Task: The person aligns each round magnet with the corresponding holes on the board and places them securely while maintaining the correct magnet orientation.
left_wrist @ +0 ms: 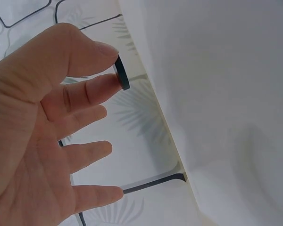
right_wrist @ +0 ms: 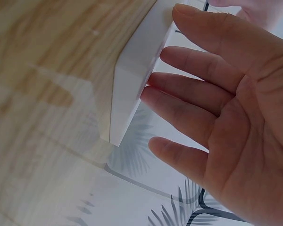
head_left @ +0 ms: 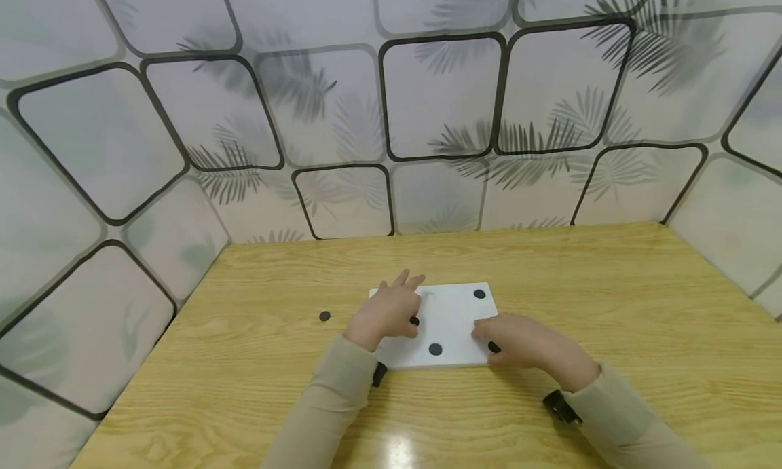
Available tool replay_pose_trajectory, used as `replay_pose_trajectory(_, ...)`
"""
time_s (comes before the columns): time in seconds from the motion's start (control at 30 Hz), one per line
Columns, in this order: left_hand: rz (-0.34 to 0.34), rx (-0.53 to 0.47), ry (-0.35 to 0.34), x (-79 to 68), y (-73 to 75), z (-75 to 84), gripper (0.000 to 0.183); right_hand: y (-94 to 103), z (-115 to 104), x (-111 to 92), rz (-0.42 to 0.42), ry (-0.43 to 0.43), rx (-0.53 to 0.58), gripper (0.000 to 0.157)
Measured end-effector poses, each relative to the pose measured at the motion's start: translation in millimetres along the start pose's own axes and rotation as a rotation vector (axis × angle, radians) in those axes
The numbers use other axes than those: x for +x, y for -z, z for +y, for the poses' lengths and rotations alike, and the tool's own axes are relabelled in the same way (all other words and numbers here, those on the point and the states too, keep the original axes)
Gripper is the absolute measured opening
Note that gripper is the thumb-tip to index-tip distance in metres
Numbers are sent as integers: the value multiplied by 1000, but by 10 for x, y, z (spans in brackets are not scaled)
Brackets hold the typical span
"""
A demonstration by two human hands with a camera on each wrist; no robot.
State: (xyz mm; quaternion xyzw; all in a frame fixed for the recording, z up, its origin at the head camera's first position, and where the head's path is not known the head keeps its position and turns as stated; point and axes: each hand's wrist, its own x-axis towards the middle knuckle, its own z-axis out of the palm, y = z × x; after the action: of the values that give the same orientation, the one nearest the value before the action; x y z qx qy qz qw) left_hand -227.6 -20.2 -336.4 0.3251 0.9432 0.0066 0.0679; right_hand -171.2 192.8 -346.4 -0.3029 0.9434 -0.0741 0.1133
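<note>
My left hand (head_left: 391, 311) is over the left part of a white rectangular board (head_left: 455, 320). Between its thumb and index finger it pinches a small black disc (left_wrist: 122, 73), held on edge, with the other fingers spread. The right hand (head_left: 528, 343) rests at the board's right side, its fairly straight fingertips right at the edge of the white board (right_wrist: 137, 66). Three more black discs lie on the board: one near the far right corner (head_left: 479, 294), one near the front middle (head_left: 435, 349), and one partly hidden by the right hand (head_left: 494, 347).
A loose black disc (head_left: 324, 315) lies on the wood-grain table (head_left: 244, 387), left of the board. Patterned wall panels (head_left: 440, 102) stand behind the table and along its sides. Each wrist carries a small black device, such as the right one (head_left: 561, 406).
</note>
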Motion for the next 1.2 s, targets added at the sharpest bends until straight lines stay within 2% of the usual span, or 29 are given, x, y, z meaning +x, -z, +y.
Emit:
replay_pose_trajectory(0.63, -14, -34, -18, 73, 10, 31, 21, -3, 2, 9, 13, 18, -25, 39)
replay_pose_trajectory(1.2, -11, 2, -4, 170, 19, 112, 20, -29, 36, 17, 15, 1, -4, 39)
